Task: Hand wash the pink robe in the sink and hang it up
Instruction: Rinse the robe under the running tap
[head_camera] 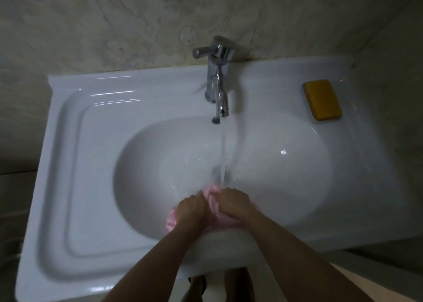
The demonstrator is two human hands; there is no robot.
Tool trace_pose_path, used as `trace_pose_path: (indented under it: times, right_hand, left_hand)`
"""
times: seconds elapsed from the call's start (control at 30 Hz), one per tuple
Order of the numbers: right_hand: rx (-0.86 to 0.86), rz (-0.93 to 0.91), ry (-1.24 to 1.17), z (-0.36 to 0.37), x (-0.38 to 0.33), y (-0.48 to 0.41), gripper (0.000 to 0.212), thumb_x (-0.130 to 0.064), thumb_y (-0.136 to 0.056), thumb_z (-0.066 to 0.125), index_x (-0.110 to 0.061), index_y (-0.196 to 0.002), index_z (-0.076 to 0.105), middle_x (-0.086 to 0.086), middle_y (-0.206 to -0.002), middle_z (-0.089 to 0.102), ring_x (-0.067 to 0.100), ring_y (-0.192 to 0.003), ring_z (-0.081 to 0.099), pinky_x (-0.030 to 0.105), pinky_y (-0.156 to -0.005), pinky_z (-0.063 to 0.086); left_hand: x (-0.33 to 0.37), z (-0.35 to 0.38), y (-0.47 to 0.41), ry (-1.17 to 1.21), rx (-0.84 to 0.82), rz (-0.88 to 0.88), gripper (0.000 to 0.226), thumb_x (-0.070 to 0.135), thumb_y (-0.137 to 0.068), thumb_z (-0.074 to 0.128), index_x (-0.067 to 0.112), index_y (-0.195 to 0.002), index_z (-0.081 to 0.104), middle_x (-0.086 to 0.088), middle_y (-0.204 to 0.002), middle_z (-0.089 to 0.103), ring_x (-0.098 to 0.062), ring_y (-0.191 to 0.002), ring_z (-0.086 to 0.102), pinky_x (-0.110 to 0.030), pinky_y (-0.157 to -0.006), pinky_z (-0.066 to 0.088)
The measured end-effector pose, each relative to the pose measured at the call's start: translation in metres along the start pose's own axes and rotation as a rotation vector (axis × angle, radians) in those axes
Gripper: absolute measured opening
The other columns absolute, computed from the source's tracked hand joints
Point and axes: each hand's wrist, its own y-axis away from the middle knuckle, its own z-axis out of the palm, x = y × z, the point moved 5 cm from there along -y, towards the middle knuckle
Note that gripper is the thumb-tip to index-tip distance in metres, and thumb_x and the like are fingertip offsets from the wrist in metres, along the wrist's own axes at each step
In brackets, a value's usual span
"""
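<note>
Hands (194, 210) (235, 204) around robe (213, 193), soap (322, 99) apart

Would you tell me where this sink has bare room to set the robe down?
The flat ledge left of the basin is bare. The back right corner holds soap. At the basin's front the left hand and right hand grip the robe.

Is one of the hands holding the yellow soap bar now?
No, the soap bar lies on the sink ledge, while the left hand and the right hand both grip the pink robe.
</note>
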Motion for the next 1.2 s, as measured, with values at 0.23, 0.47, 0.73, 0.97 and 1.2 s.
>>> trace_pose_path:
  times: [0.23,0.47,0.73,0.97,1.2]
  right_hand:
    - [0.178,0.106,0.112,0.013,0.003,-0.011,0.043,-0.041,-0.096,0.032,-0.019,-0.115,0.064,0.006,-0.116,0.063,0.027,-0.106,0.060,0.035,-0.083,0.045]
    - [0.201,0.156,0.096,0.013,0.004,-0.015,0.044,-0.041,-0.096,0.034,-0.015,-0.109,0.066,0.006,-0.114,0.064,0.027,-0.105,0.061,0.031,-0.076,0.041]
    - [0.185,0.139,0.059,0.016,0.005,-0.018,0.047,-0.044,-0.095,0.028,-0.016,-0.104,0.066,0.005,-0.106,0.066,0.026,-0.097,0.062,0.031,-0.074,0.041]
    - [-0.121,0.223,-0.457,-0.009,0.024,-0.012,0.064,-0.059,-0.089,0.047,-0.007,-0.124,0.058,0.013,-0.127,0.059,0.028,-0.116,0.056,0.030,-0.095,0.044]
    - [0.479,0.162,-0.154,-0.087,0.064,0.000,0.077,-0.062,-0.071,0.067,-0.029,-0.135,0.042,0.008,-0.146,0.034,0.032,-0.133,0.031,0.045,-0.108,0.029]
  left_hand:
    - [-0.001,0.010,-0.009,-0.031,0.060,-0.038,0.031,0.038,-0.093,0.047,0.016,-0.113,0.054,-0.005,-0.111,0.065,-0.023,-0.102,0.062,-0.033,-0.089,0.046]
    - [-0.002,0.013,-0.015,-0.063,0.009,0.062,0.031,0.033,-0.091,0.053,0.017,-0.117,0.055,-0.003,-0.116,0.062,-0.021,-0.106,0.060,-0.034,-0.094,0.046]
    - [0.001,0.010,-0.014,-0.135,0.015,0.116,0.033,0.027,-0.086,0.059,0.016,-0.116,0.053,-0.004,-0.111,0.062,-0.022,-0.102,0.061,-0.035,-0.090,0.048]
    - [-0.023,-0.005,-0.032,0.373,-0.255,0.022,0.044,0.038,-0.089,0.055,0.012,-0.124,0.050,-0.011,-0.125,0.057,-0.023,-0.105,0.058,-0.031,-0.088,0.046]
    - [-0.021,-0.058,-0.036,0.194,0.326,0.070,0.098,0.077,-0.069,0.053,0.031,-0.147,0.016,-0.011,-0.155,0.012,-0.034,-0.140,0.021,-0.059,-0.107,0.024]
